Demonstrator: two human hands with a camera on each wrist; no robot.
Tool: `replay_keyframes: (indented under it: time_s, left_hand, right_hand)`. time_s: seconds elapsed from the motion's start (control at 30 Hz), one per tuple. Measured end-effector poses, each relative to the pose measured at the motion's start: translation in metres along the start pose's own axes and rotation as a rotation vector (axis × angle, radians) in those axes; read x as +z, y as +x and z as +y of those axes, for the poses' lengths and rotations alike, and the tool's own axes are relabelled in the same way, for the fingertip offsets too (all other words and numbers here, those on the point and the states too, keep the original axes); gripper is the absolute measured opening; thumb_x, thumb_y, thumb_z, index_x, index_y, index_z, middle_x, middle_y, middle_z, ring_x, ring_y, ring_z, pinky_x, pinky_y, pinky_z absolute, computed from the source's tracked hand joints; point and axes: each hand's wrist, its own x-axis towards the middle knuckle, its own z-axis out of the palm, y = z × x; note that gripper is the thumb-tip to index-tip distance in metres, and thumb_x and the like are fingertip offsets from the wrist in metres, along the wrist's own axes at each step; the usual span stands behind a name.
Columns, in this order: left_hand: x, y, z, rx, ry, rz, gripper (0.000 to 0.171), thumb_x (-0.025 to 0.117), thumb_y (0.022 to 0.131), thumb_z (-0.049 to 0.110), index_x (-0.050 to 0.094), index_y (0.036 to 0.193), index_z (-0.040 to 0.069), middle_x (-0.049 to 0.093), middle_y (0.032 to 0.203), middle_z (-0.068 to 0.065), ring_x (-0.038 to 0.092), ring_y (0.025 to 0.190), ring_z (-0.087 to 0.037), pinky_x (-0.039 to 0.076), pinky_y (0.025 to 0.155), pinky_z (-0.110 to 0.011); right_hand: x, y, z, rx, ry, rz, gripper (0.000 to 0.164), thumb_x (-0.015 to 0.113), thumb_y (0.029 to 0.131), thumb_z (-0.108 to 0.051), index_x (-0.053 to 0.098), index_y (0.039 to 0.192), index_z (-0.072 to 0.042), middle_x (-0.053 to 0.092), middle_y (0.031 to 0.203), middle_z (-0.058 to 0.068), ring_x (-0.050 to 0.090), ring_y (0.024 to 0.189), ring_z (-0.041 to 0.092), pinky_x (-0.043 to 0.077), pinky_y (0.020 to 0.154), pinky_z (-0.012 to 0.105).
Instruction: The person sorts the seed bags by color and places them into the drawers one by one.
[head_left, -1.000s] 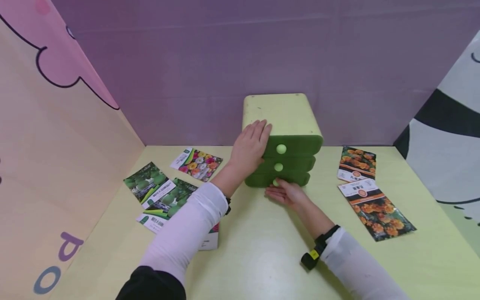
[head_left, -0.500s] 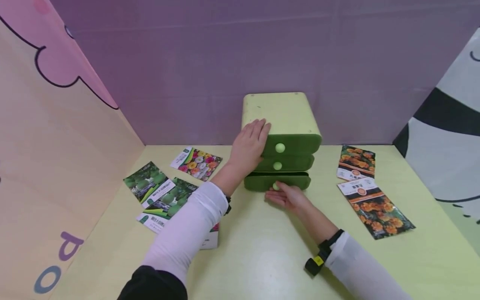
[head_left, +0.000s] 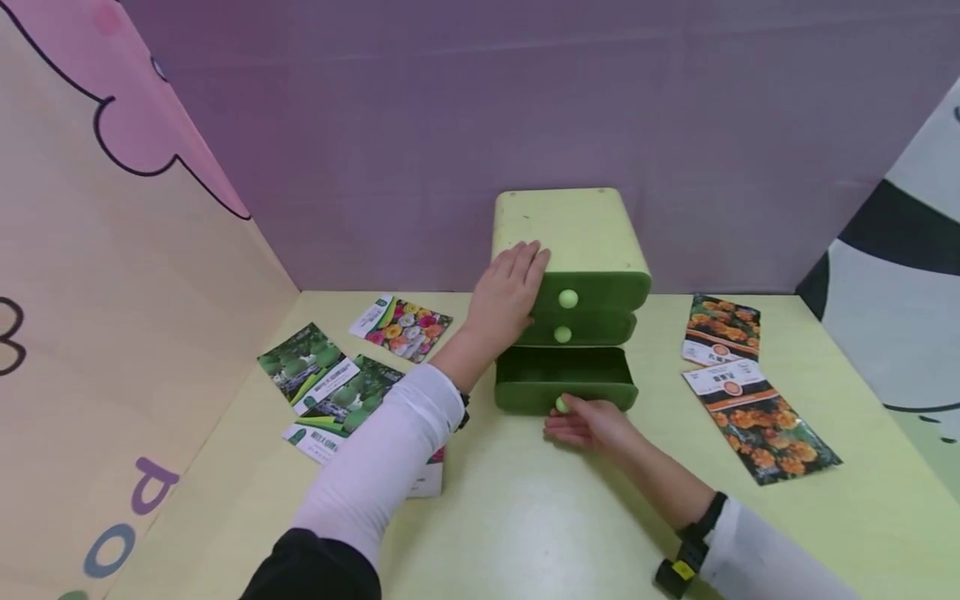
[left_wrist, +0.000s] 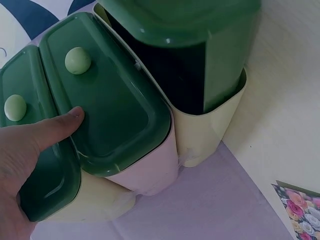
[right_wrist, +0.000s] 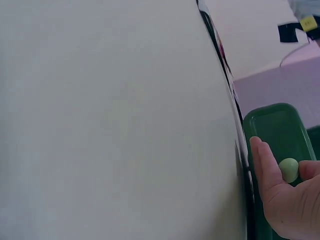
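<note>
Pale yellow tabletop (head_left: 495, 542) is bearing six seed packets, seemingly kept aside to give the green bottom drawer (head_left: 525, 398) room: one partly hidden packet (head_left: 427, 481), two green-fruit packets (head_left: 307, 367) and one mixed-flower packet (head_left: 401, 327) at left, two marigold packets (head_left: 765, 425) at right. Between them the right hand (head_left: 596, 427) is pinching that drawer's round knob (head_left: 561, 405), holding it out beneath two closed upper drawers (head_left: 603, 290). Farther back, the left hand (head_left: 504, 292), fingers straight on top, thumb across the fronts, is probably bracing the cabinet (head_left: 573, 225) before a purple wall (head_left: 375, 150).
</note>
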Motion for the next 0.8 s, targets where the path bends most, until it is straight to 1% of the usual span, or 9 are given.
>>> replay_keyframes:
  time_s: [0.17,0.27,0.37,0.43,0.67,0.8]
  left_hand:
    - [0.001,0.000,0.000,0.005,0.007,-0.005,0.101,0.076,0.079,0.046,0.020,0.151,0.004,0.027,0.157,-0.015,0.026,0.146,-0.030,0.018,0.123,-0.036]
    - [0.001,0.000,0.000,-0.001,0.010,-0.006,0.100,0.076,0.080,0.047,0.020,0.151,0.004,0.027,0.157,-0.015,0.026,0.146,-0.029,0.017,0.123,-0.036]
    - [0.001,0.000,0.000,-0.004,0.007,-0.004,0.100,0.077,0.079,0.047,0.021,0.151,0.004,0.028,0.157,-0.015,0.027,0.146,-0.029,0.017,0.123,-0.036]
    - [0.001,0.000,0.000,-0.004,0.000,-0.008,0.100,0.077,0.079,0.046,0.021,0.151,0.005,0.028,0.157,-0.015,0.026,0.146,-0.029,0.017,0.123,-0.036]
    - [-0.001,-0.001,0.001,-0.007,-0.032,-0.003,0.099,0.078,0.079,0.044,0.022,0.151,0.004,0.028,0.157,-0.015,0.026,0.146,-0.030,0.017,0.123,-0.036]
    - [-0.001,0.000,0.001,-0.008,-0.032,0.010,0.099,0.078,0.079,0.043,0.022,0.151,0.005,0.028,0.156,-0.015,0.027,0.145,-0.030,0.018,0.123,-0.036]
  right_hand:
    - [0.003,-0.017,0.005,0.015,-0.118,-0.029,0.054,0.048,0.102,-0.028,0.051,0.120,0.023,0.074,0.094,0.015,0.073,0.085,0.019,0.059,0.080,0.029]
    - [0.004,-0.024,0.008,0.022,-0.187,-0.050,0.053,0.049,0.101,-0.029,0.055,0.117,0.021,0.074,0.094,0.016,0.073,0.085,0.020,0.060,0.078,0.030]
    - [0.004,-0.032,0.010,0.022,-0.233,-0.063,0.052,0.049,0.101,-0.030,0.058,0.114,0.020,0.074,0.094,0.018,0.074,0.084,0.021,0.060,0.076,0.031]
    - [0.003,-0.037,0.013,0.021,-0.247,-0.073,0.051,0.049,0.101,-0.029,0.058,0.113,0.020,0.074,0.094,0.019,0.074,0.083,0.022,0.060,0.076,0.031]
    - [0.004,-0.052,0.023,0.040,-0.233,-0.110,0.050,0.050,0.100,-0.028,0.058,0.112,0.020,0.074,0.092,0.018,0.074,0.080,0.020,0.060,0.074,0.029]
    - [0.006,-0.058,0.024,0.049,-0.227,-0.106,0.049,0.051,0.100,-0.028,0.059,0.111,0.019,0.074,0.091,0.017,0.073,0.079,0.019,0.061,0.073,0.029]
